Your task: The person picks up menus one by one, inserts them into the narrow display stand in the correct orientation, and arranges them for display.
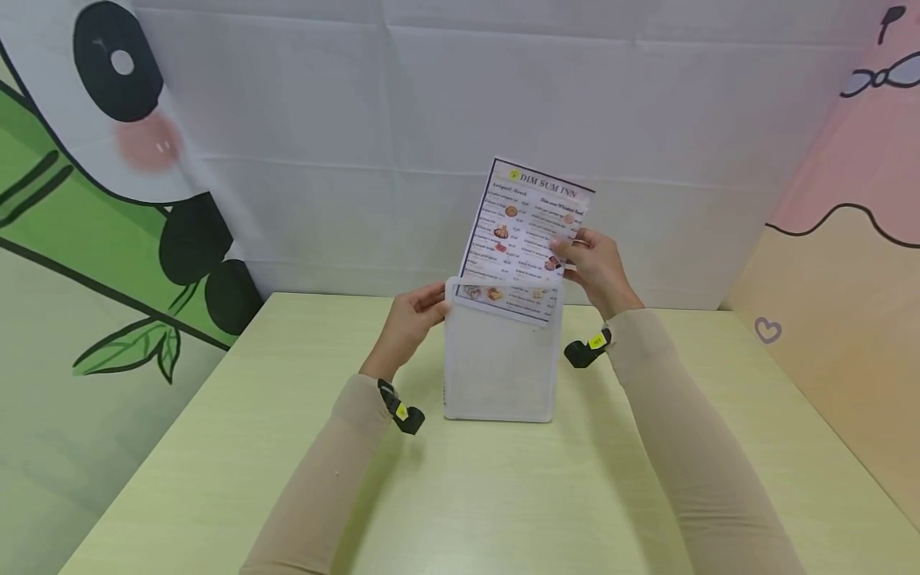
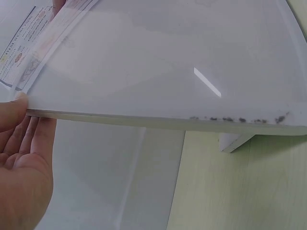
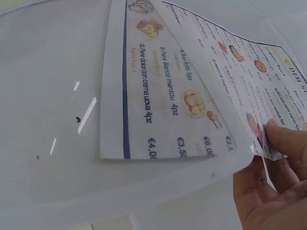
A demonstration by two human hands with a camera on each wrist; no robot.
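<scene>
Pale wood-grain table (image 1: 496,495) against a creased white backdrop (image 1: 431,104). Menu sheet headed "DIM SUM INN" (image 1: 521,231), tilted, is partway in the clear-fronted holder (image 1: 501,367): bottom strip behind the clear front, larger upper part sticking out above the top edge. Right wrist view shows the sheet's lower corner inside, prices readable.

Right hand (image 1: 600,271) pinches the sheet's right edge just above the holder, thumb in front, fingers bent behind. Left hand (image 1: 406,323) grips the holder's upper left corner, thumb on the front, fingers behind, gap closed down to the panel's thickness. Dark specks (image 2: 240,120) along the holder's side edge. Can't tell if the holder's base touches the table.

Further out: beige sleeves (image 1: 676,415), black wrist cameras (image 1: 585,353) with yellow labels, cartoon mural (image 1: 118,60) at left, pink-and-beige painted wall (image 1: 848,295) at right.
</scene>
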